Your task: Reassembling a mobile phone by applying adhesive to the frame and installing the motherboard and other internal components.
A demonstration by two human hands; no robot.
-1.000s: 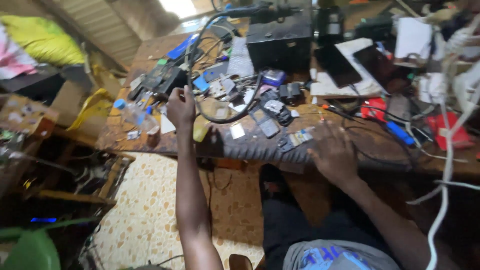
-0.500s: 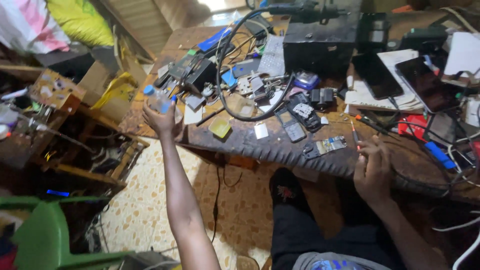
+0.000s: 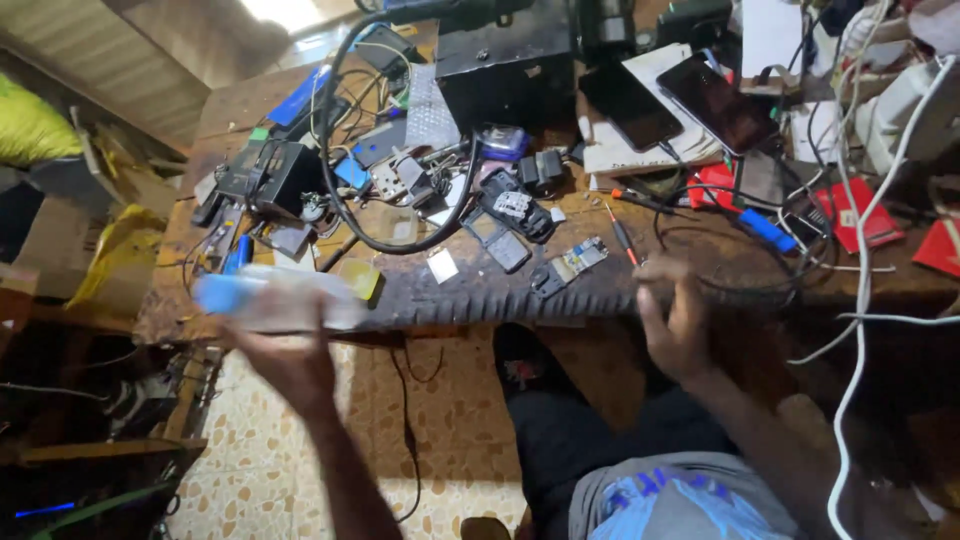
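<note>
Pale plastic bottle in left hand's closed grip.

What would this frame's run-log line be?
left hand: holds blurred clear plastic bottle with blue cap | right hand: on wooden workbench edge

Counts on the bench

Two hands: left, right. One blurred clear bottle with a blue cap. Two dark phones lying side by side. One black box. One looped black cable. One red-handled screwdriver. One white cable.
</note>
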